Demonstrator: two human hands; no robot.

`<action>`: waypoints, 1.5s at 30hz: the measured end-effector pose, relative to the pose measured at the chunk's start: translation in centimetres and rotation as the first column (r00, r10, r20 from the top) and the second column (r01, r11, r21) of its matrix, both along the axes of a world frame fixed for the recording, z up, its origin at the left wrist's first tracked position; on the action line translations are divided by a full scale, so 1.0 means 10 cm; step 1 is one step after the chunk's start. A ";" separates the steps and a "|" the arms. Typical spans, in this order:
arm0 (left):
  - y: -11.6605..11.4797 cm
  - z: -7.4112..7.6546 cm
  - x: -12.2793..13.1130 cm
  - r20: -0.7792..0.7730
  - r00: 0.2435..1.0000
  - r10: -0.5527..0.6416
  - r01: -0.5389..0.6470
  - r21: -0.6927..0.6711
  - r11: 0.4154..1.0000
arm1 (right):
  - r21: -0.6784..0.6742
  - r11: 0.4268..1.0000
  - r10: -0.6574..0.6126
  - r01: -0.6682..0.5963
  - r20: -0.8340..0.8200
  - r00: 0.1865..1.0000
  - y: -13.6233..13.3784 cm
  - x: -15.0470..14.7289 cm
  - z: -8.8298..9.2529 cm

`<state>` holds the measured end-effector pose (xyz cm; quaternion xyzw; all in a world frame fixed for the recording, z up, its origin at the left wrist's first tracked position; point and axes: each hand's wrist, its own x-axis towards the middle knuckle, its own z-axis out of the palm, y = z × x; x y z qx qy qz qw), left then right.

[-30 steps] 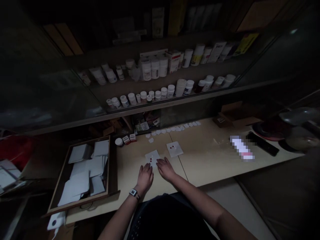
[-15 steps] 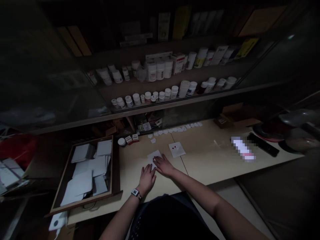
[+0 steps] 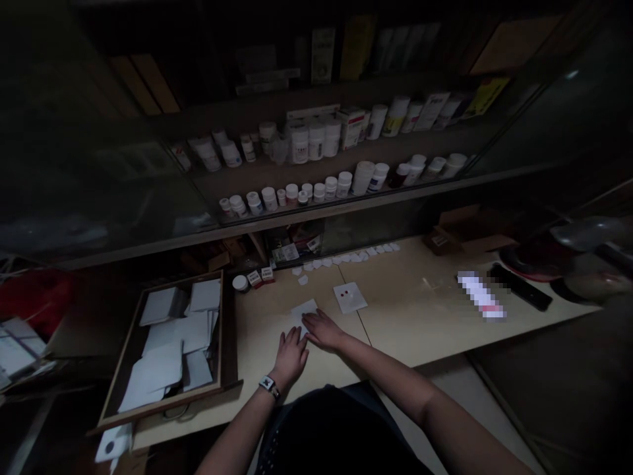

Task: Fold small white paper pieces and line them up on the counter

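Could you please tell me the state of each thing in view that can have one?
Left hand: open, fingertips at the near packet's edge.
Right hand: open, fingers resting on the near white paper packet.
Near white paper packet: flat, partly under the right hand.
Far white paper packet: flat, uncovered, two red dots showing.
Wooden drawer: pulled open, filled with white packets.
Cardboard box: flaps open.

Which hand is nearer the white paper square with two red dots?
The right hand is nearer, just below-left of the white paper square; the left hand lies farther left.
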<state>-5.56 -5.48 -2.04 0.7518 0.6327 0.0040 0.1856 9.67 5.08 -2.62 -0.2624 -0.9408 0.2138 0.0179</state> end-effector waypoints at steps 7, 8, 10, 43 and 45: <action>0.09 -0.04 -0.08 0.002 0.996 -0.090 0.090 0.091 0.992 | -0.029 0.974 -0.226 0.225 -0.044 0.973 -0.08 0.24 -0.09; 0.12 -0.05 -0.11 0.003 0.993 -0.115 0.114 0.110 0.987 | -0.033 0.976 -0.215 0.213 -0.040 0.976 -0.08 0.27 -0.10; 0.20 -0.05 -0.15 -0.004 0.985 -0.172 0.170 0.149 0.974 | -0.036 0.984 -0.179 0.177 -0.047 0.983 -0.07 0.32 -0.10; 0.34 -0.06 0.29 0.079 0.997 0.018 -0.023 0.059 0.998 | -0.046 0.999 0.030 -0.026 0.094 0.995 0.10 0.64 0.09; 0.36 -0.05 0.30 0.141 0.982 0.124 -0.133 0.062 0.989 | -0.055 0.998 0.019 -0.014 0.089 0.996 0.09 0.63 0.08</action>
